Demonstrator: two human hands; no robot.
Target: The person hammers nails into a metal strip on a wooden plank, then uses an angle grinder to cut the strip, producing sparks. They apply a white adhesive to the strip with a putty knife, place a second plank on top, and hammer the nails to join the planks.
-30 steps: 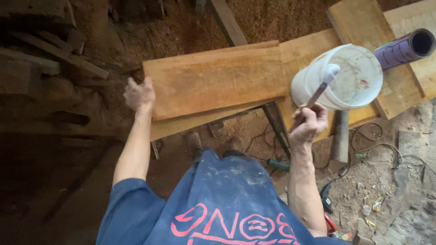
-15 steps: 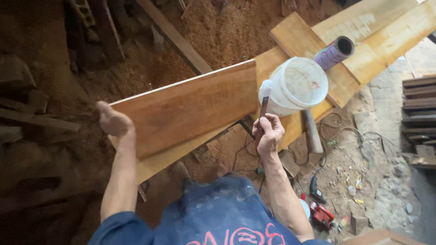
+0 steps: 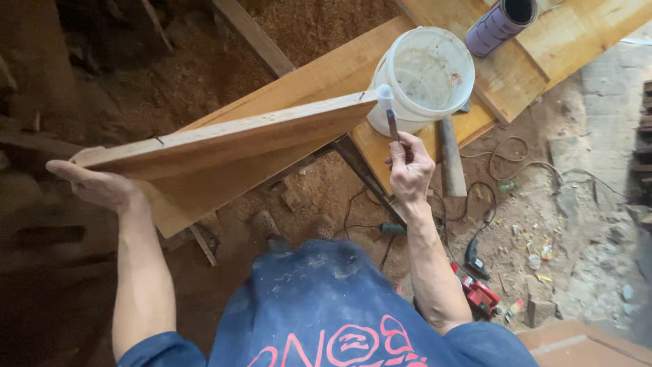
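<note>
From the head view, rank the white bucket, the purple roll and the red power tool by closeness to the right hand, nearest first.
From the right hand:
1. White bucket, just above it on the plank.
2. Red power tool, on the floor below right.
3. Purple roll, top right, beyond the bucket.

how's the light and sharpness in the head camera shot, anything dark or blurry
Head view: the left side falls into deep shadow behind the left hand; daylight falls evenly on the tilted plank and white bucket; the right hand and brush look sharp; wide-angle bending shows at the edges.
</note>
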